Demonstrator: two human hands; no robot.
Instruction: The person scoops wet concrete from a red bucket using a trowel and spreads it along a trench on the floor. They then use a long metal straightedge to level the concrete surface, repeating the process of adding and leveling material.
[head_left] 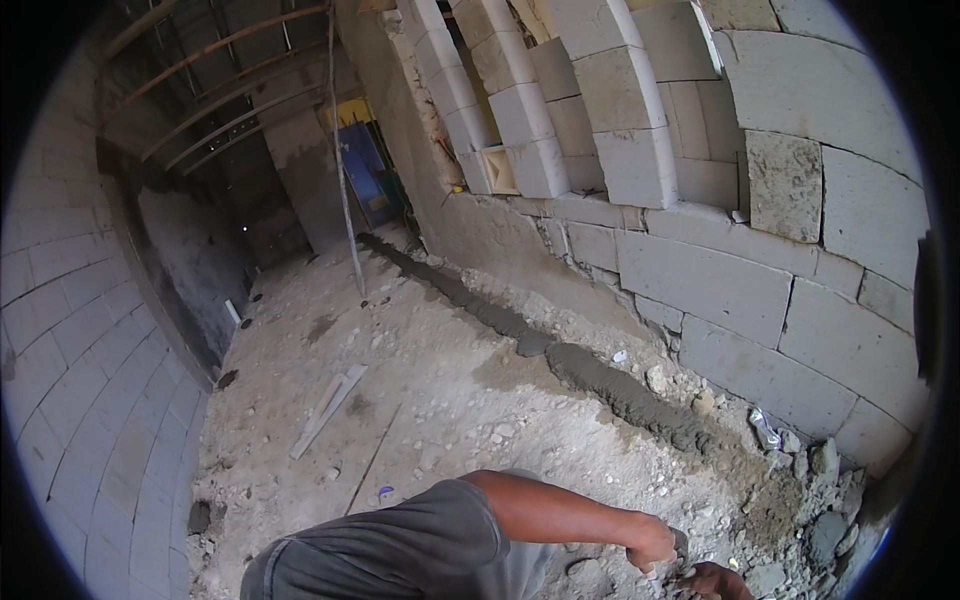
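Observation:
My left arm, in a grey short sleeve (440,525), stretches to the right across the lower edge. At its end my left hand (653,541) is closed, with a small grey thing (681,545) at its fingers that I cannot make out. Just right of it, cut by the lower edge, my right hand (718,580) has its fingers curled; what they hold is hidden. Both hands are low over pale rubble. Beyond them, a long ridge of wet grey mortar (625,392) runs along the ground beside the right wall to the far end.
A wall of pale blocks (705,270) with upright openings rises on the right; another block wall (75,400) stands left. Flat strips (328,410) and a thin rod (374,460) lie on the rough ground. A pole (345,180) stands farther back. Broken stones (825,535) lie at right.

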